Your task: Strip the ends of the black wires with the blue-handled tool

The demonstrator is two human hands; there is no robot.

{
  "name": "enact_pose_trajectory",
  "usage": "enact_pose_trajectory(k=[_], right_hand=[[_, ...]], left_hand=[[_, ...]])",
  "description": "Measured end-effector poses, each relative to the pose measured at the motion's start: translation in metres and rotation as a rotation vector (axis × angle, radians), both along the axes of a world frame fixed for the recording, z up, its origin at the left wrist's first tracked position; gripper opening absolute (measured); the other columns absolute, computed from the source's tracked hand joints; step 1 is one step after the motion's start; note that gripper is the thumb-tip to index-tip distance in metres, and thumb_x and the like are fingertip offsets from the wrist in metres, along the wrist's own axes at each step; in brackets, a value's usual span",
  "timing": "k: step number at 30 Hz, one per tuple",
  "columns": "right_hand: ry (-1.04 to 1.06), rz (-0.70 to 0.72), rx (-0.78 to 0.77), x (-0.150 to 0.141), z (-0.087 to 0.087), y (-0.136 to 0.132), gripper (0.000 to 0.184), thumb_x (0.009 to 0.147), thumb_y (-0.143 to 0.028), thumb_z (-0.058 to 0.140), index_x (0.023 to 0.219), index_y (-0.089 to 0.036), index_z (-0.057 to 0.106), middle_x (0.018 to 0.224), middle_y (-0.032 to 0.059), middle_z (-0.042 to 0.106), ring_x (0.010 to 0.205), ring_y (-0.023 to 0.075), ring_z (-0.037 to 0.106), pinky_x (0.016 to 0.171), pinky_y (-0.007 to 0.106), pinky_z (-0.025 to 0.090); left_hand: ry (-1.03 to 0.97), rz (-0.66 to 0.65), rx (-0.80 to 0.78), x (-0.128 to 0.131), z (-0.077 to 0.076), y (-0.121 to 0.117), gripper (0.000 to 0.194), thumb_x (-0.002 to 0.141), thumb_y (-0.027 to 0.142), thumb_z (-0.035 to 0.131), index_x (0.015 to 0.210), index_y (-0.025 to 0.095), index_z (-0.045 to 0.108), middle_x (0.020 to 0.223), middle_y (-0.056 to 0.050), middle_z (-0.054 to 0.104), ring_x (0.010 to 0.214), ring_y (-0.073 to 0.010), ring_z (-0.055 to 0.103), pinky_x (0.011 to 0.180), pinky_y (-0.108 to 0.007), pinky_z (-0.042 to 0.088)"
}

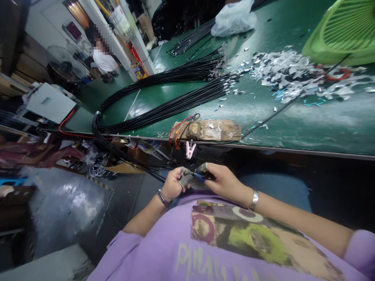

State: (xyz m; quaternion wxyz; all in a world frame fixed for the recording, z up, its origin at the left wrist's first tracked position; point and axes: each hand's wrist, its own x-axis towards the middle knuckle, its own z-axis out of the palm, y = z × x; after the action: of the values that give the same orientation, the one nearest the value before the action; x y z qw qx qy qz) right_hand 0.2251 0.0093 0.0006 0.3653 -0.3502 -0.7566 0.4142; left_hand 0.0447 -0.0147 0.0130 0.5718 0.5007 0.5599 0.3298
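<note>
In front of my chest, my left hand [173, 184] is closed in a pinch on the end of a thin black cable [191, 173]. Grey coverings wrap its thumb and fingertips. My right hand [224, 182] meets it fingertip to fingertip, also pinched, with grey wraps on its fingers. A small blue piece [200, 178] shows under the right fingers; its kind is too small to make out. Beyond the hands, a wooden block [224, 130] with a rounded knob and red and black wires sits at the table edge, and a pink clothespin [190, 150] hangs below it.
A long looped bundle of black cables [175, 107] lies on the green table [293, 128], its stripped ends facing right. Foil scraps [284, 74] are heaped beside a green plastic fan or basket [342, 35]. A clear plastic bag [234, 17] lies behind. Another person [104, 60] is at the far left.
</note>
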Motion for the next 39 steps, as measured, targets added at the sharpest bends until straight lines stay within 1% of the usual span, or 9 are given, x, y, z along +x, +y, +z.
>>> enact_pose_trajectory(k=[2,4,11,17,22,26,31,34,39], right_hand=[[-0.048,-0.014,0.1,0.003,0.002,0.0,0.005,0.071,-0.018,0.05,0.067,-0.018,0.053,0.065,0.0018,0.056,0.061,0.0139,0.046,0.058,0.026,0.038],[-0.008,-0.005,0.021,0.003,0.005,0.002,0.007,0.072,-0.022,0.052,0.066,-0.018,0.053,0.064,0.0015,0.055,0.061,0.0138,0.046,0.058,0.026,0.038],[0.46,0.103,-0.967,-0.009,0.003,0.004,0.039,0.063,-0.05,0.07,0.068,-0.019,0.046,0.052,-0.0068,0.045,0.042,0.0047,0.03,0.04,0.019,0.023],[0.508,0.196,-1.171,-0.014,-0.008,0.004,0.042,0.056,-0.043,0.077,0.063,-0.018,0.045,0.049,-0.0075,0.042,0.04,0.003,0.027,0.038,0.017,0.018],[0.366,0.139,-0.988,-0.015,-0.003,0.005,0.036,0.065,-0.046,0.068,0.066,-0.02,0.044,0.051,-0.0074,0.041,0.042,0.005,0.029,0.039,0.019,0.021],[0.108,0.064,-0.432,-0.014,0.003,0.002,0.015,0.076,-0.03,0.05,0.066,-0.02,0.045,0.057,-0.0031,0.047,0.051,0.0102,0.039,0.049,0.024,0.033],[-0.255,-0.016,0.151,-0.009,0.004,-0.002,0.011,0.067,-0.011,0.046,0.065,-0.021,0.042,0.061,0.0003,0.051,0.056,0.0139,0.044,0.053,0.026,0.031],[-0.293,0.024,0.314,-0.005,0.004,-0.002,0.012,0.066,-0.01,0.049,0.066,-0.021,0.044,0.062,0.0014,0.054,0.058,0.0145,0.047,0.054,0.025,0.033],[-0.251,-0.085,0.367,0.002,0.002,0.004,0.008,0.069,-0.013,0.051,0.074,-0.019,0.05,0.066,0.0015,0.058,0.059,0.014,0.05,0.056,0.023,0.037]], left_hand=[[0.012,-0.001,0.001,0.001,0.001,0.0,0.042,0.065,0.053,0.07,0.068,0.015,0.053,0.043,0.007,0.049,0.031,-0.0028,0.035,0.035,-0.016,0.023],[0.012,-0.009,0.01,0.001,0.003,0.0,0.041,0.065,0.053,0.069,0.068,0.015,0.053,0.043,0.007,0.049,0.031,-0.0028,0.035,0.035,-0.016,0.023],[0.005,-0.007,0.053,0.001,0.002,0.002,0.039,0.066,0.051,0.07,0.07,0.015,0.055,0.047,0.005,0.053,0.033,-0.0037,0.04,0.036,-0.017,0.028],[-0.029,-0.043,0.035,-0.002,-0.004,0.002,0.041,0.064,0.053,0.07,0.064,0.015,0.053,0.047,0.004,0.054,0.033,-0.004,0.042,0.035,-0.016,0.028],[-0.04,-0.039,0.044,-0.005,-0.009,0.003,0.041,0.064,0.052,0.07,0.063,0.015,0.052,0.047,0.004,0.055,0.032,-0.0041,0.042,0.035,-0.016,0.028],[-0.025,-0.011,0.078,-0.004,-0.01,0.005,0.04,0.066,0.052,0.069,0.066,0.015,0.053,0.047,0.004,0.054,0.032,-0.0044,0.042,0.035,-0.016,0.029],[0.042,0.053,0.113,0.003,-0.005,0.008,0.036,0.07,0.048,0.067,0.068,0.016,0.053,0.046,0.006,0.052,0.032,-0.004,0.04,0.034,-0.016,0.027],[0.067,0.045,0.114,0.004,-0.003,0.008,0.037,0.068,0.049,0.068,0.067,0.015,0.053,0.045,0.006,0.05,0.032,-0.0036,0.039,0.034,-0.016,0.026],[0.082,0.046,0.064,0.002,-0.003,0.005,0.038,0.071,0.051,0.064,0.067,0.016,0.05,0.044,0.007,0.05,0.03,-0.0031,0.037,0.033,-0.016,0.025]])
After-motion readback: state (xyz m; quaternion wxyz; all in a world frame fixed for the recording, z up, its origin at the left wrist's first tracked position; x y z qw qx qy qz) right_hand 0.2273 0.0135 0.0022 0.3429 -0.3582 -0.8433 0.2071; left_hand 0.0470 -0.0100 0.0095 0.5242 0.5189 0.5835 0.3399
